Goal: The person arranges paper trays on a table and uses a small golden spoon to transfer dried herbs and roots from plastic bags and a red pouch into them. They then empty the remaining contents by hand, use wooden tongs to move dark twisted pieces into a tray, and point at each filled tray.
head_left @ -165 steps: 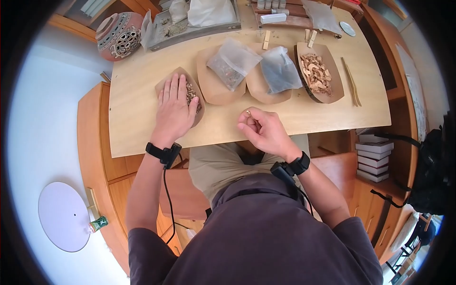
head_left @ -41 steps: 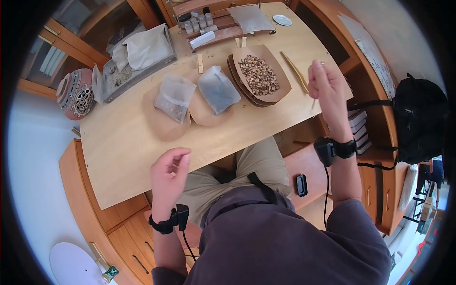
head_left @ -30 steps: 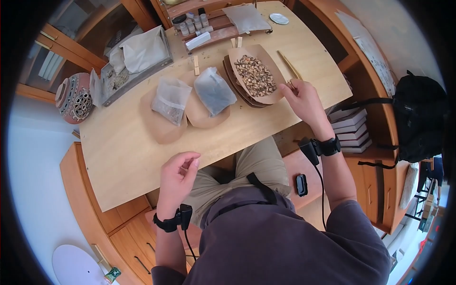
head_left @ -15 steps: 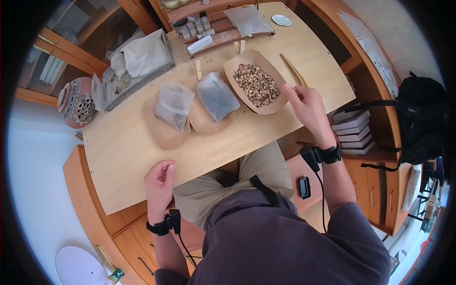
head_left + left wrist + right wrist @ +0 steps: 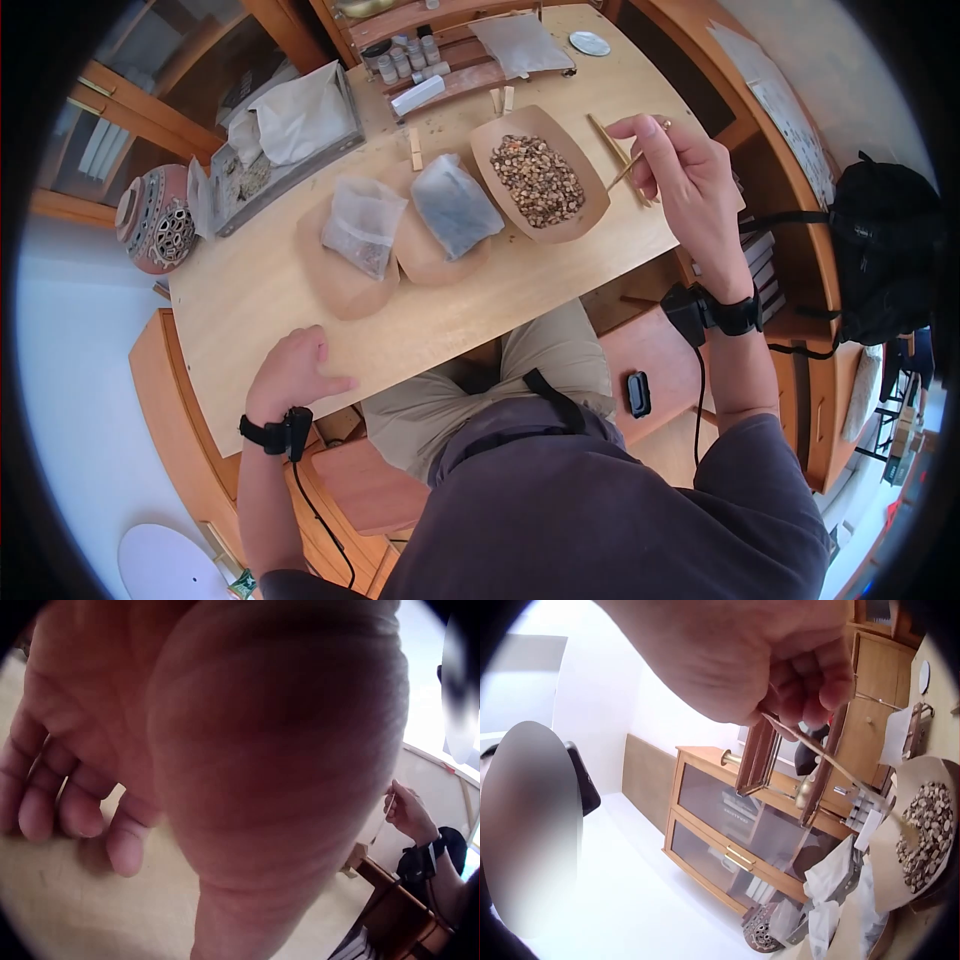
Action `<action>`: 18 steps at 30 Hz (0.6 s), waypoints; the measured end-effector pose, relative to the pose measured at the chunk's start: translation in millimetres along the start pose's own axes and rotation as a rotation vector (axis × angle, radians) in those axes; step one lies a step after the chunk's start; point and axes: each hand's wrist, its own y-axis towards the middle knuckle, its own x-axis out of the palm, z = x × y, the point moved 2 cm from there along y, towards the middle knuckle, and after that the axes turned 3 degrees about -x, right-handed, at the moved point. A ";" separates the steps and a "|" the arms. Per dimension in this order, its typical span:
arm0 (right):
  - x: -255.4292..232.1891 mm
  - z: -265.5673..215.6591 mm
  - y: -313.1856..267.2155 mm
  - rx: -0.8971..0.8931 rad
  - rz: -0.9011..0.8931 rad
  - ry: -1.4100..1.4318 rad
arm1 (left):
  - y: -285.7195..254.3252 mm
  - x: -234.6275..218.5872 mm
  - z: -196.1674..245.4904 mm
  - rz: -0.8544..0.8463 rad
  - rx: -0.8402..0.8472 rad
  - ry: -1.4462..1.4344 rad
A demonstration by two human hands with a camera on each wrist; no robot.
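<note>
My right hand (image 5: 690, 185) is raised beside the right edge of a brown paper tray (image 5: 590, 222), pinching a thin tan-gold stick (image 5: 821, 751). The stick slants down from the fingertips, its far end overlapping the tray in the right wrist view; its exact kind cannot be told. Small chopped brown dried pieces (image 5: 540, 180) lie heaped in the tray. Holding nothing, my left hand (image 5: 290, 372) is at the table's front left, thumb spread and fingers (image 5: 79, 810) loosely bent downward over the wood.
Two more paper trays (image 5: 345, 300) bear clouded bags (image 5: 455, 205). Gold tweezers (image 5: 607, 140) lie to the right of the heaped tray, clothespins (image 5: 416, 150) behind. A rack of vials (image 5: 420, 58), a grey tray (image 5: 290, 180) and a patterned pot (image 5: 155, 220) stand farther back.
Since 5.5 s ago, the tray of chopped pieces has moved from far left to the right, where sliced pieces showed. Lately my right hand rose from the tray's edge; my left hand moved left.
</note>
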 end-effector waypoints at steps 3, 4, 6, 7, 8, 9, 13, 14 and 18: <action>-3.3 -6.9 5.1 0.017 0.058 0.025 | 4.9 -0.1 -1.0 -0.048 0.007 0.055; -4.7 -8.8 6.3 -0.001 0.101 0.026 | 4.4 2.1 -1.2 -0.058 0.015 0.078; 5.2 -7.1 9.2 0.020 0.047 0.080 | 2.1 -0.7 3.3 -0.079 -0.026 0.064; 15.1 -0.3 9.9 0.037 0.005 0.118 | 2.8 -2.6 5.8 -0.088 -0.042 0.058; 23.6 7.9 10.6 0.053 -0.039 0.157 | 3.9 -3.1 6.9 -0.097 -0.035 0.073; 28.4 15.6 12.4 0.048 -0.096 0.095 | 4.4 -3.3 6.8 -0.107 -0.033 0.086; 46.9 29.5 13.9 0.119 -0.173 0.127 | 4.4 -3.2 7.9 -0.143 -0.013 0.141; 50.4 34.3 15.3 0.133 -0.181 0.118 | 4.7 -3.4 8.6 -0.149 -0.022 0.142; 54.2 28.0 19.2 0.176 -0.220 0.108 | 5.9 -5.4 12.4 -0.171 -0.049 0.155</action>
